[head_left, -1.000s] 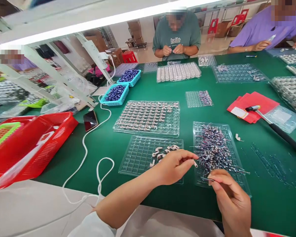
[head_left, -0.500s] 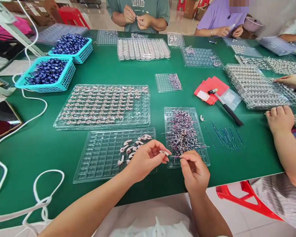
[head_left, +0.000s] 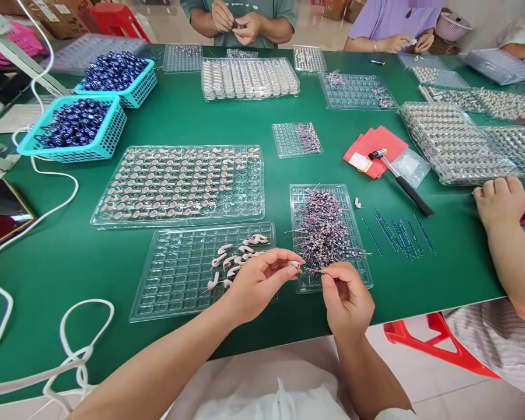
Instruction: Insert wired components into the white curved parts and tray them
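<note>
My left hand [head_left: 262,283] pinches a small white earbud shell [head_left: 294,264] between thumb and fingertips. Close to its right, my right hand [head_left: 349,297] grips thin wires [head_left: 314,270] that point toward the shell; whether they enter it is too small to tell. Under and behind my hands lies a clear tray heaped with tiny wired parts [head_left: 324,227]. Left of it, more white earbud shells [head_left: 225,262] are scattered over a clear compartment tray [head_left: 175,274], partly behind my left hand.
A fuller earbud tray [head_left: 179,181] lies farther back. Two turquoise baskets [head_left: 76,153] of dark blue parts stand back left. On the right are a hammer [head_left: 405,185], red packets [head_left: 378,146], thin blue rods [head_left: 396,233] and a co-worker's hand [head_left: 501,201]. A white cable [head_left: 76,192] winds along the left.
The shell in my left hand has turned, its end now facing the wires. My hands stay close together. The view has shifted slightly. At right, a co-worker's far hand has moved away.
</note>
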Demonstrator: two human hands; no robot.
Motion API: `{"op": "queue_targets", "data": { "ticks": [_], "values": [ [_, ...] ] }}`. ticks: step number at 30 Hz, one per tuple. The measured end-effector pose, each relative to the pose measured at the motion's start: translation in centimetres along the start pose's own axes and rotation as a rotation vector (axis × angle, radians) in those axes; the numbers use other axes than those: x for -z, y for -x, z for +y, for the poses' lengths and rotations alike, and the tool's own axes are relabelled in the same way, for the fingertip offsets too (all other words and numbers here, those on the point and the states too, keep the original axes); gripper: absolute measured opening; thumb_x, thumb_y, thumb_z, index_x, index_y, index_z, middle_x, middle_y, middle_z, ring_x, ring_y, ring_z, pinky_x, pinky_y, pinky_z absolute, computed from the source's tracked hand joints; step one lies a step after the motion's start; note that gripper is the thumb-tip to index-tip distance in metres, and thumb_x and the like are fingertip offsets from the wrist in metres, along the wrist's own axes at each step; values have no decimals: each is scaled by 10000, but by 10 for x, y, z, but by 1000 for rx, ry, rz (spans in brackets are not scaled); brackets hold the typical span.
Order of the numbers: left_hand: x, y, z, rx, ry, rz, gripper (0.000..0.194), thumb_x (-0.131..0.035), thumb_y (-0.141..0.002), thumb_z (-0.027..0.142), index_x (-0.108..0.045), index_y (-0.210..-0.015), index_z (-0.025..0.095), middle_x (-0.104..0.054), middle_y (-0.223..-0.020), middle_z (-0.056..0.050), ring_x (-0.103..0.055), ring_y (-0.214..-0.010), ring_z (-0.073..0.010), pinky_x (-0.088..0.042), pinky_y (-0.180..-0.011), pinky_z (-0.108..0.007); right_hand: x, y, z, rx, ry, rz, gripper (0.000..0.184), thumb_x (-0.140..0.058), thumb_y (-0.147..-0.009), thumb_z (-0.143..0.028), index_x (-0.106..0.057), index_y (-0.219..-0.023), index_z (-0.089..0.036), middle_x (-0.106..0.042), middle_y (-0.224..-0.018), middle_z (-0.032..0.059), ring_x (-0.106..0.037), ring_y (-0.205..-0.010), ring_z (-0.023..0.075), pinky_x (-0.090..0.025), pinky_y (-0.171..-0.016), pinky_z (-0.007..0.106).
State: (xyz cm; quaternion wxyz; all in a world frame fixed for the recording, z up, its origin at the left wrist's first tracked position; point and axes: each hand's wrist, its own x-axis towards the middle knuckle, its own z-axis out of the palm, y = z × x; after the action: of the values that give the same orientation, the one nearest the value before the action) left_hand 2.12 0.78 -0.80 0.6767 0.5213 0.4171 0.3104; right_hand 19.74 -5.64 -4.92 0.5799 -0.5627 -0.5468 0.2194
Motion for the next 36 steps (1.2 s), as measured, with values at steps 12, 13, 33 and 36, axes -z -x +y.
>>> {"op": "queue_targets", "data": {
  "ticks": [12,13,33,36],
  "values": [
    [-2,0,-1,54,-37,45,220,-708,-817,286,-733,-1002,169,-732,-971,-68,-660,-852,-171,-550,-745,-268,-2,-2,-2,-4,52,5,100,-602,-892,-154,-658,-929,-227,-654,-841,40,-620,-797,176,-503,-661,319],
    [-2,0,-1,54,-35,47,215,-711,-814,284,-734,-995,170,-735,-971,-67,-663,-855,-172,-552,-754,-272,-2,-2,-2,-9,60,6,96,-603,-893,-157,-659,-927,-227,-654,-842,40,-621,-800,177,-502,-662,319],
    [-1,-1,-5,-27,-52,79,171,-721,-799,237,-750,-958,180,-733,-947,-58,-681,-835,-169,-573,-767,-278,-2,-5,-3,9,90,-15,131,-617,-867,-114,-659,-906,-232,-635,-813,13,-591,-732,151,-458,-610,294],
    [0,-2,-6,-104,-97,94,160,-718,-805,216,-755,-958,192,-727,-951,-54,-675,-837,-166,-567,-787,-284,-2,-6,-4,21,106,-18,130,-618,-864,-117,-659,-904,-234,-632,-803,10,-588,-714,151,-460,-601,295]
  ]
}}
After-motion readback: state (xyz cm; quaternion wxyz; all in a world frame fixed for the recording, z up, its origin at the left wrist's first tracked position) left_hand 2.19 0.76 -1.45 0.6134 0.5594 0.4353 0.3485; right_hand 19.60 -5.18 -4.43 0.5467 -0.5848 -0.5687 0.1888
